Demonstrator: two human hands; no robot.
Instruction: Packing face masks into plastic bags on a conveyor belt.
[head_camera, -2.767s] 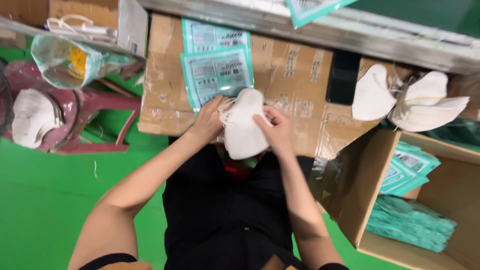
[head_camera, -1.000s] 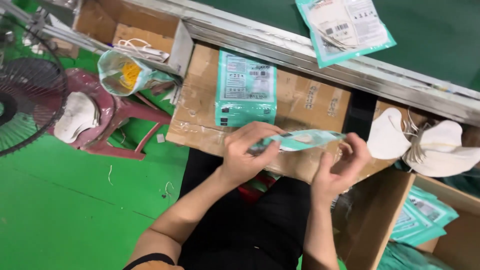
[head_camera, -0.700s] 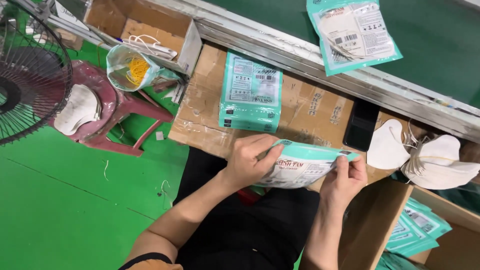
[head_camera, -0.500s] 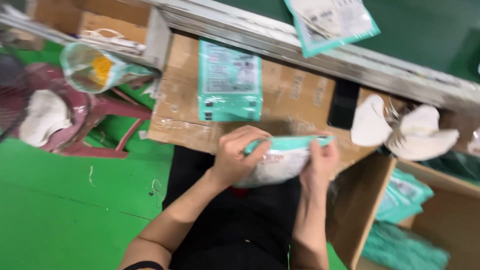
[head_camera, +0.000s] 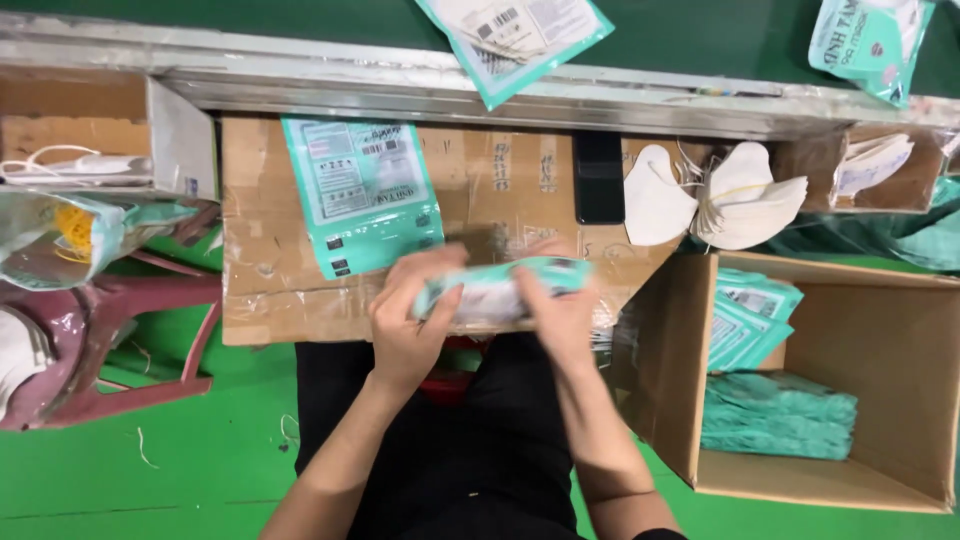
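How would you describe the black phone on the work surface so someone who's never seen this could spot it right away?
Start at the cardboard sheet that covers the work surface in front of the person. Along its far edge, just below the metal rail, lies the phone, between the flat teal packet and the stack of white masks. It is the only dark, slim rectangle there.
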